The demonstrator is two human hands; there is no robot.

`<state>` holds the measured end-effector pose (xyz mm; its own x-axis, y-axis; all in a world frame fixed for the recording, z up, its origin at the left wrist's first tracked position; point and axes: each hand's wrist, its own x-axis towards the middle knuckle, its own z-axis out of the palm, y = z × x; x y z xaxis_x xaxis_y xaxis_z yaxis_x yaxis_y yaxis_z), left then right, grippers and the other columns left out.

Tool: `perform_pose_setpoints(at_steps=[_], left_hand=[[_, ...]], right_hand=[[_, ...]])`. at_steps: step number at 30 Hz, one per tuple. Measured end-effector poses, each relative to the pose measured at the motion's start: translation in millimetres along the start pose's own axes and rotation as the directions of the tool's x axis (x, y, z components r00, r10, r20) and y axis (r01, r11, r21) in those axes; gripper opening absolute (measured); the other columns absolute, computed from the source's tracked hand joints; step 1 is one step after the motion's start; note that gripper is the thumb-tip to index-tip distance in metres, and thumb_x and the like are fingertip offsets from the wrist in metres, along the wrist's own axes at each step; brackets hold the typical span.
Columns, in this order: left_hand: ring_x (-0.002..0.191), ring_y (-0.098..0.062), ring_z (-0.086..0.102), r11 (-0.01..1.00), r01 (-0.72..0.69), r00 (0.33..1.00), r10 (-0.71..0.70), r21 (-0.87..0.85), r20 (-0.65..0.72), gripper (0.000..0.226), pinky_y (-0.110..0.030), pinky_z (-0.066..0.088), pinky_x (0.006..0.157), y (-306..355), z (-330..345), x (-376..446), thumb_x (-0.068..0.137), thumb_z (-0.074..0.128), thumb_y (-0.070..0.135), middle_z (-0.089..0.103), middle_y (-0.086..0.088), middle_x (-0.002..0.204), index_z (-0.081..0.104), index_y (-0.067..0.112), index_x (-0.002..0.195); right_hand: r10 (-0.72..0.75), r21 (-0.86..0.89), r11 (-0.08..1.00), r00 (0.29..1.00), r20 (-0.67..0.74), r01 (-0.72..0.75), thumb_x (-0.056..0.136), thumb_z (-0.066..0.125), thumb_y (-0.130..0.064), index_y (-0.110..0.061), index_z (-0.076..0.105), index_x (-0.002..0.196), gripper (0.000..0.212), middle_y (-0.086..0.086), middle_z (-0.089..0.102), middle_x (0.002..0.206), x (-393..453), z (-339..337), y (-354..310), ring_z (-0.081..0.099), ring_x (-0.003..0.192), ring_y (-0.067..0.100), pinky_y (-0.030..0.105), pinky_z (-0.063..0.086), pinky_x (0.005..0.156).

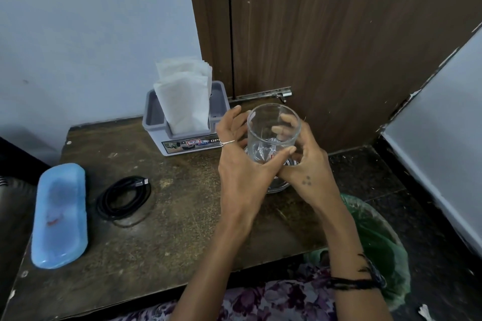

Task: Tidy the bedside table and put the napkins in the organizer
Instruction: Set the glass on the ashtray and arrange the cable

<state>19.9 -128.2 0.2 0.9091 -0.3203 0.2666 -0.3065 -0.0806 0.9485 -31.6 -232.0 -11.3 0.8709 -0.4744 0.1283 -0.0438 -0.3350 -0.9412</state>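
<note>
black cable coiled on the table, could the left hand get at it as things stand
Probably yes, once freed. The left hand is wrapped around the clear glass together with the right hand. The black cable lies in the open to its left, with bare bedside table between them and nothing on top.

Clear glossy glass point(273, 133), paper napkins point(184, 96), grey plastic organizer point(156, 122), worn wooden table point(169, 216)

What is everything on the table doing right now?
Glass: upright, empty, held by both hands.
Left hand: wrapped round the glass.
Right hand: wrapped round the glass.
Napkins: standing in the organizer.
Organizer: upright at the table's back.
Cable: coiled, lying flat.
Blue case: shut, lying flat.
</note>
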Motion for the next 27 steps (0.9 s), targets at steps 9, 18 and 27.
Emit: perform_pose_setpoints(at_steps=[9,18,27], left_hand=[[0.118,0.005,0.049,0.996,0.001,1.000,-0.002,-0.091,-0.010,0.085,-0.014,0.040,0.100,1,-5,-9,0.055,0.082,0.033,0.051,0.016,0.124,0.029,0.043,0.121],[0.123,0.005,0.045,0.976,0.214,0.977,-0.214,0.048,-0.001,0.071,-0.026,0.038,0.107,-40,-14,-56,0.068,0.081,0.021,0.049,0.020,0.129,0.041,0.037,0.125],[0.109,-0.003,0.051,0.945,0.155,0.988,-0.157,0.290,-0.017,0.036,0.008,0.026,0.086,-41,-13,-54,0.072,0.077,0.014,0.058,0.003,0.122,0.065,0.019,0.105]], right_hand=[[0.005,-0.011,1.000,0.999,0.047,-0.005,0.067,0.082,-0.019,-0.039,0.039,0.129,0.078,-0.015,0.057,0.122,2,-4,1,0.050,0.112,-0.011,0.003,0.041,0.083],[0.062,0.010,0.998,0.977,0.201,-0.066,0.063,0.085,-0.014,-0.052,0.015,0.137,0.108,-0.009,0.040,0.144,-1,-13,5,0.035,0.133,0.000,0.022,0.028,0.108],[0.188,-0.020,0.982,0.966,0.176,-0.188,0.066,0.080,-0.001,-0.029,0.045,0.132,0.079,-0.006,0.050,0.133,-15,-22,33,0.045,0.124,0.004,0.001,0.032,0.092]])
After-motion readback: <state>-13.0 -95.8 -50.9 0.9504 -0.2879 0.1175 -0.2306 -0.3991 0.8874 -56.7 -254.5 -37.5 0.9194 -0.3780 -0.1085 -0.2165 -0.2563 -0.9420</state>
